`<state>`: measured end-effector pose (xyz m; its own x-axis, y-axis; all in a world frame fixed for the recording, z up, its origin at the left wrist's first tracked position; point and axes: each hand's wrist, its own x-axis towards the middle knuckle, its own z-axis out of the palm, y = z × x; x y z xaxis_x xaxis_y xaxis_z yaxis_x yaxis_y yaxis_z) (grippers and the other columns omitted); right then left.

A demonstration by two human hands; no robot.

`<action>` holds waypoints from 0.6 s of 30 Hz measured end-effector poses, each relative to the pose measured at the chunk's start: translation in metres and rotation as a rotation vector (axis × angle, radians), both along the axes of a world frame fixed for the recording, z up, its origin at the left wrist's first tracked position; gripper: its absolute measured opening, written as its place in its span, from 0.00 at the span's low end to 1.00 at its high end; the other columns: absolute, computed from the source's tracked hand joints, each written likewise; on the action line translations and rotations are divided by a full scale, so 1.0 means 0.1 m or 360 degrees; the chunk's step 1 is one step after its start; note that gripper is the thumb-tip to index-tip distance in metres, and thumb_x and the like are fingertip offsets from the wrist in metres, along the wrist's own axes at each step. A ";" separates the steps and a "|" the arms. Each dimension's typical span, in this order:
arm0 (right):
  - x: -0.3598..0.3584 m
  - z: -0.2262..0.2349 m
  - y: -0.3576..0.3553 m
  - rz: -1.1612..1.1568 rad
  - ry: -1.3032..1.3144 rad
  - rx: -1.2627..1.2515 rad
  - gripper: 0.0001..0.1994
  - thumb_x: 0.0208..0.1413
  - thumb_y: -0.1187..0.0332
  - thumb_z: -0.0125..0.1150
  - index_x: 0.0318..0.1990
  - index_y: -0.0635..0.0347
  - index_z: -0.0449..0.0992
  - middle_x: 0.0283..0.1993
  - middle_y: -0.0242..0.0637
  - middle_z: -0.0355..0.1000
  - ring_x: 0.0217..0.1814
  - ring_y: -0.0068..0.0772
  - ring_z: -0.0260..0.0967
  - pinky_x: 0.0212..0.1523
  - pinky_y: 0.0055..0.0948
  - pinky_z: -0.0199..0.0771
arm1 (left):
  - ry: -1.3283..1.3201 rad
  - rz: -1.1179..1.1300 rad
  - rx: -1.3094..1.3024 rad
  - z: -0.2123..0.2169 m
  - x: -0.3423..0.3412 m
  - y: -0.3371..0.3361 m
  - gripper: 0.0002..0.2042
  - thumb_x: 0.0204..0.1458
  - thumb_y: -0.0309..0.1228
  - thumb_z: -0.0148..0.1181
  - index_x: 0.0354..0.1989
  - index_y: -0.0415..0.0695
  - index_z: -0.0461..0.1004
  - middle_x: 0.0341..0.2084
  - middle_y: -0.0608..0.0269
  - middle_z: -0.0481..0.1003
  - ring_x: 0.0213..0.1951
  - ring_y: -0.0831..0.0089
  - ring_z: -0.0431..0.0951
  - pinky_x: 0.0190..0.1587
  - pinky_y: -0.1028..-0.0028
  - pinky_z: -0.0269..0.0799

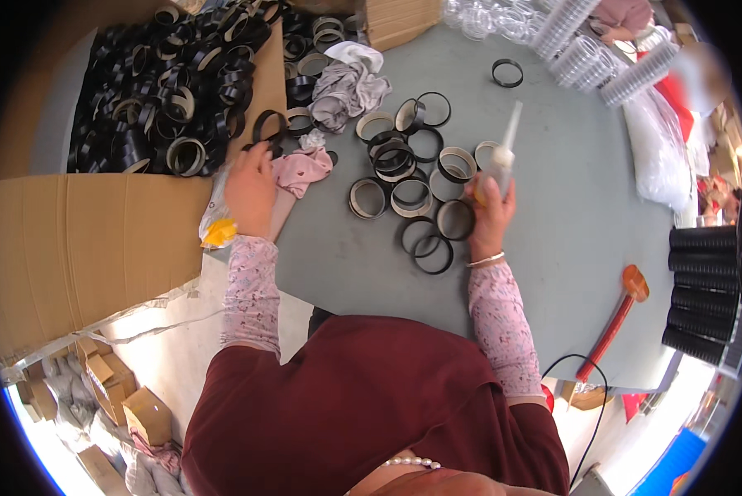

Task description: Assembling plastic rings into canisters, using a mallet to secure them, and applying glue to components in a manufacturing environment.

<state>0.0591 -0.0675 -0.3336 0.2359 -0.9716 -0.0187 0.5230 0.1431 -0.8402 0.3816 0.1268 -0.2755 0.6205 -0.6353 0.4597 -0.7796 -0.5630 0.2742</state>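
My left hand [251,186] reaches to the near right corner of a large cardboard box, fingers closed on the lower edge of a black ring [282,118] that stands upright. Beside it lie a pink cloth [303,171] and a grey cloth [346,95]. In my right hand [492,219] is a clear squeeze bottle [497,171], wrapped by my fingers, with its long pale nozzle pointing up and away. Just left of that hand, several black rings with beige insides [369,199] lie loosely grouped on the grey table [569,231], some overlapping.
The cardboard box [98,240] at left holds many black rings [164,91]. A single ring [507,73] lies far back. Stacks of clear plastic lids [565,41] stand at back right; a red-handled tool [610,331] and stacked black parts [701,289] are at right. Another person's hand [615,33] shows beyond.
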 end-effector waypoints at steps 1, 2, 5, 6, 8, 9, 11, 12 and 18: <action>0.07 0.01 0.00 -0.0028 -0.0002 -0.0008 0.22 0.57 0.66 0.66 0.56 0.63 0.69 0.40 0.37 0.74 0.35 0.28 0.72 0.38 0.27 0.74 | -0.0002 -0.0028 -0.0008 -0.04 -0.12 -0.07 0.13 0.58 0.33 0.58 0.50 0.51 0.77 0.35 0.55 0.77 0.41 0.52 0.78 0.41 0.57 0.74; 0.17 0.03 -0.01 0.0001 0.0046 -0.0125 0.21 0.57 0.66 0.66 0.55 0.63 0.69 0.39 0.36 0.75 0.34 0.27 0.72 0.37 0.26 0.73 | 0.0009 -0.0238 -0.0056 -0.09 -0.26 -0.14 0.14 0.58 0.34 0.59 0.51 0.51 0.77 0.36 0.55 0.77 0.40 0.53 0.78 0.42 0.59 0.74; 0.14 0.16 -0.14 -0.0049 0.0078 -0.0290 0.19 0.58 0.66 0.66 0.53 0.64 0.70 0.38 0.35 0.75 0.33 0.26 0.72 0.37 0.26 0.72 | 0.0269 -0.0673 -0.0258 0.04 -0.80 -0.40 0.18 0.57 0.36 0.62 0.55 0.48 0.75 0.37 0.56 0.76 0.41 0.54 0.77 0.45 0.63 0.73; 0.11 0.22 -0.17 -0.0102 0.0062 -0.0322 0.19 0.58 0.66 0.65 0.52 0.65 0.70 0.38 0.35 0.74 0.33 0.25 0.71 0.36 0.26 0.72 | 0.0200 -0.0704 -0.0256 0.06 -0.91 -0.42 0.21 0.55 0.37 0.64 0.57 0.47 0.74 0.39 0.56 0.75 0.42 0.55 0.76 0.47 0.62 0.72; -0.14 0.25 -0.28 -0.0148 0.0120 -0.0359 0.19 0.58 0.66 0.65 0.52 0.65 0.70 0.38 0.35 0.74 0.33 0.25 0.71 0.36 0.26 0.72 | 0.0079 -0.0750 -0.0261 0.10 -1.19 -0.41 0.25 0.53 0.40 0.66 0.59 0.47 0.73 0.43 0.57 0.73 0.46 0.57 0.74 0.50 0.60 0.71; -0.29 0.25 -0.34 -0.0186 0.0187 -0.0398 0.19 0.58 0.66 0.65 0.52 0.66 0.70 0.38 0.36 0.74 0.33 0.25 0.70 0.36 0.26 0.71 | 0.0024 -0.0767 -0.0269 0.14 -1.39 -0.38 0.26 0.52 0.41 0.67 0.59 0.47 0.73 0.45 0.57 0.72 0.47 0.58 0.73 0.52 0.57 0.70; -0.59 0.24 -0.43 -0.0269 0.0266 -0.0426 0.19 0.58 0.66 0.65 0.53 0.66 0.70 0.38 0.36 0.74 0.33 0.25 0.70 0.35 0.27 0.71 | 0.0193 -0.1436 -0.0117 0.12 -1.74 -0.36 0.26 0.52 0.44 0.66 0.59 0.50 0.73 0.53 0.58 0.71 0.57 0.60 0.71 0.60 0.55 0.65; -0.72 0.21 -0.45 -0.0338 0.0356 -0.0443 0.19 0.58 0.66 0.65 0.53 0.66 0.70 0.38 0.36 0.73 0.33 0.25 0.70 0.35 0.27 0.71 | 0.0012 -0.1569 -0.0067 -0.02 -1.95 -0.38 0.25 0.52 0.44 0.66 0.59 0.51 0.74 0.58 0.59 0.69 0.62 0.61 0.67 0.64 0.53 0.59; -1.47 0.00 -0.53 -0.0541 0.0448 -0.0242 0.21 0.59 0.63 0.63 0.55 0.65 0.69 0.40 0.39 0.73 0.34 0.28 0.69 0.35 0.28 0.69 | -0.0263 -0.1536 0.0296 -0.37 -2.05 -0.81 0.24 0.52 0.46 0.65 0.58 0.54 0.76 0.65 0.62 0.65 0.70 0.60 0.57 0.71 0.43 0.36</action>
